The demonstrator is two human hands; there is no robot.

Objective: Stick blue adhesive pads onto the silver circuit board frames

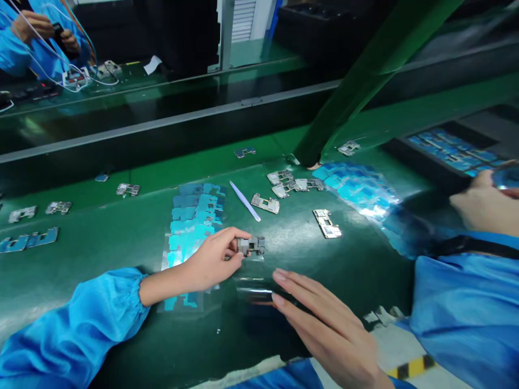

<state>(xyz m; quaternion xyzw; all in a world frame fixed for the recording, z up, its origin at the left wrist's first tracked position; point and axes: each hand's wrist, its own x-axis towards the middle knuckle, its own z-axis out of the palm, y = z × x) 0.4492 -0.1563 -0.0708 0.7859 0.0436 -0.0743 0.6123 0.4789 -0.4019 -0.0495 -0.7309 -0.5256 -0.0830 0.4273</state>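
My left hand [214,256] pinches a small phone circuit board [252,246] between thumb and fingers, just above the green table. Below that board a clear film [255,292] shows as shiny reflections. My right hand [328,324] has its thumb and long fingers close together at the film's right edge and seems to hold it; the exact contact is hard to see. Under my left wrist lies a sheet of blue-green die-cut stickers [194,216]. Light purple tweezers [245,201] rest beyond my left hand, beside a circuit board [265,203].
Several boards [327,223] lie scattered about the table. A green post [348,86] rises behind them. More blue sticker sheets [357,186] lie to the right, near a co-worker's hand [486,202] and a dark tray [446,148]. Another person's hands [44,29] work across the bench.
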